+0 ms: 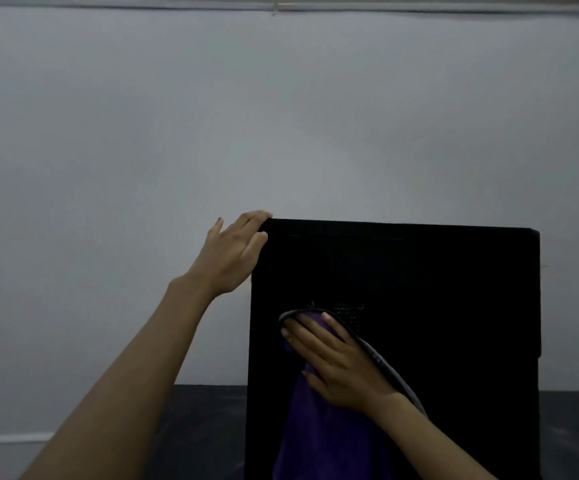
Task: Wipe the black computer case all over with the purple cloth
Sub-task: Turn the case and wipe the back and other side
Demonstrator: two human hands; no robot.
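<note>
Your right fingers (312, 332) lie straight and slightly spread, your right hand (336, 362) pressing the soft purple cloth (319, 441) flat against the near face of the black computer case (437, 282), beside a small mesh vent (348, 315). The cloth hangs in folds below. Your left fingers (255, 218) curl over the case's top-left corner, the left hand (230, 259) gripping it. The boxy matte case stands upright on the dark tabletop (205, 427) before a plain grey wall (281, 116).
</note>
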